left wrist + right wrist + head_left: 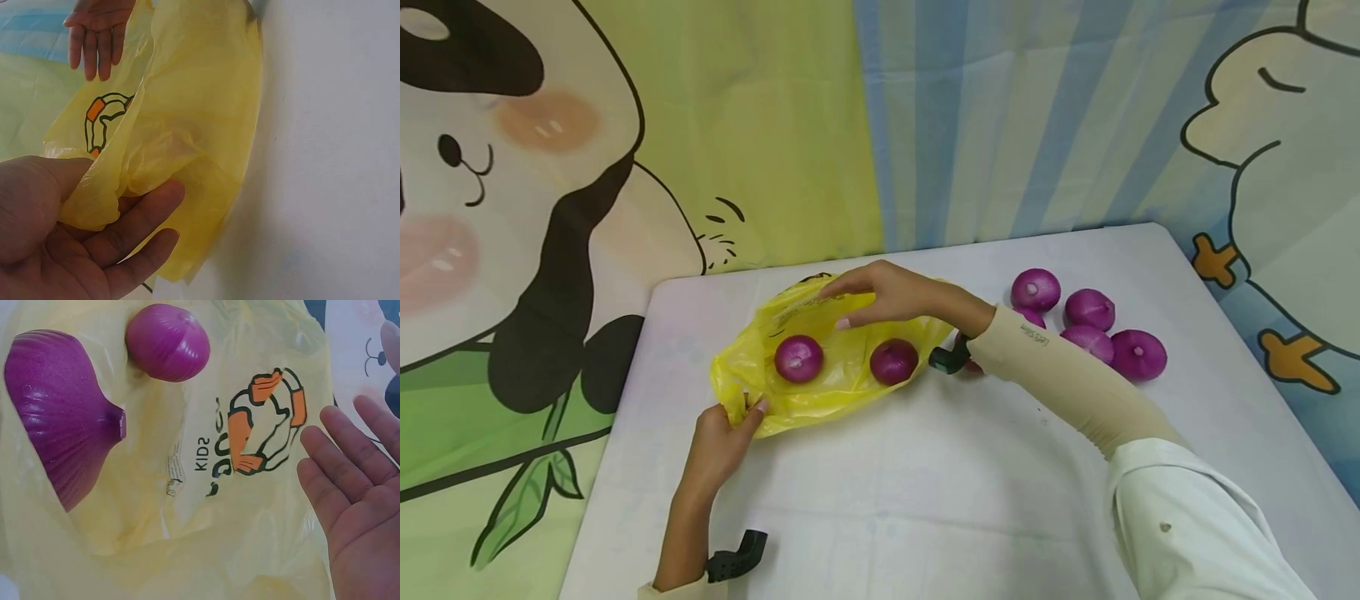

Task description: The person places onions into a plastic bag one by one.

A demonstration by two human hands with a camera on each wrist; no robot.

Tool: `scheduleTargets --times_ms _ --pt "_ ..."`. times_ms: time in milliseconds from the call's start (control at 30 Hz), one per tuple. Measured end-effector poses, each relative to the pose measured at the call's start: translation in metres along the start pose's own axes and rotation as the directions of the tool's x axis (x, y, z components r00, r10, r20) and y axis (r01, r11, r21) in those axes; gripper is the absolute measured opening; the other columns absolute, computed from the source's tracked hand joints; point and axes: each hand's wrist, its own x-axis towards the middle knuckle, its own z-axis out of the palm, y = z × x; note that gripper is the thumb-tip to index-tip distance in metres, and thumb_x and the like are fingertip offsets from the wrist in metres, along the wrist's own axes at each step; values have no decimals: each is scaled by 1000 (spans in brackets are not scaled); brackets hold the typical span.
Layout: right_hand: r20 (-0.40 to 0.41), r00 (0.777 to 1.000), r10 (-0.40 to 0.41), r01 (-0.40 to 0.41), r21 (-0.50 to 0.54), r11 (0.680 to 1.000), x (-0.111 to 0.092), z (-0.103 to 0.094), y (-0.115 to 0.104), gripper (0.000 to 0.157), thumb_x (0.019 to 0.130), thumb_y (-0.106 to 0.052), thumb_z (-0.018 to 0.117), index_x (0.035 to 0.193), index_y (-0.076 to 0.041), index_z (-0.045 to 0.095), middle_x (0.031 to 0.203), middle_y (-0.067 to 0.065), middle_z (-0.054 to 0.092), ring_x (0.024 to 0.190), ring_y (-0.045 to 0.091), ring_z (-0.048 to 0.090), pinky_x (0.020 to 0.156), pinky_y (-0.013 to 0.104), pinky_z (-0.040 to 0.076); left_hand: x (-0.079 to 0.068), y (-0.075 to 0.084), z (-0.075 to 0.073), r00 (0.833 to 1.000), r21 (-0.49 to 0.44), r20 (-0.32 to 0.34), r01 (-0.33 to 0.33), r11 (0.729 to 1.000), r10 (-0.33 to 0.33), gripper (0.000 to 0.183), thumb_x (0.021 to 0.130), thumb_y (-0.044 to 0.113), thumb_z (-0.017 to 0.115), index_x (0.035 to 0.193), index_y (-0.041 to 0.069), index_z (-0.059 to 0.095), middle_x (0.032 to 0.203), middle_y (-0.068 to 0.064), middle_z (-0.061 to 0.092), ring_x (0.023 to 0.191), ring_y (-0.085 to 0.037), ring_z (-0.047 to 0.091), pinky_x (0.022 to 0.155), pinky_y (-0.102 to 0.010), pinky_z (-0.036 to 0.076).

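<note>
A yellow plastic bag (842, 385) lies spread on the white table, its mouth facing the near side. My left hand (718, 442) pinches the bag's near-left edge between thumb and fingers; the left wrist view shows the film (94, 197) folded in that grip. Two purple onions rest on the bag: one onion (799, 358) at the left, another onion (894, 362) at the right. Over the bag's far side hovers my right hand (895, 293), its fingers extended and holding nothing. In the right wrist view its palm (369, 519) shows bare beside the bag's printed drawing (265, 425).
Several more purple onions (1138, 356) sit in a group at the table's right, partly hidden by my right forearm. Patterned cloth (790, 125) hangs behind the table (880, 500). Each wrist carries a black camera mount (737, 557).
</note>
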Motion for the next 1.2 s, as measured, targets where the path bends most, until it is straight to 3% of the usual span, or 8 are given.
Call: scheduleTargets --times_ms 467,733,1000,1200 --pt "-54 998 -44 48 62 997 -19 -10 -3 44 90 -25 71 129 -9 62 130 2 59 125 11 50 104 30 36 2 2 -2 1000 12 2 25 1000 -26 43 96 39 61 95 -4 59 66 -8 45 55 -19 42 46 -27 36" --pt "-105 994 20 -6 132 991 -44 -12 0 43 90 -23 71 130 -11 61 131 2 59 126 12 49 105 32 36 1 2 -2 999 6 12 44 999 -44 45 95 40 61 101 -4 59 69 -9 46 58 -20 43 48 -27 38" --pt "-141 989 33 0 225 974 -66 -9 7 44 90 -16 72 131 -8 60 133 7 58 128 15 48 107 34 34 1 1 -2 999 10 15 46 999 -46 45 96 40 61 104 -4 60 70 -10 47 59 -21 43 49 -28 38" --pt "-173 984 43 -3 230 973 -76 -11 8 42 90 -13 71 131 -6 60 132 6 58 127 16 48 106 35 35 2 1 0 999 7 13 43 999 -43 43 96 38 61 102 -4 59 70 -10 47 59 -21 43 48 -27 38"
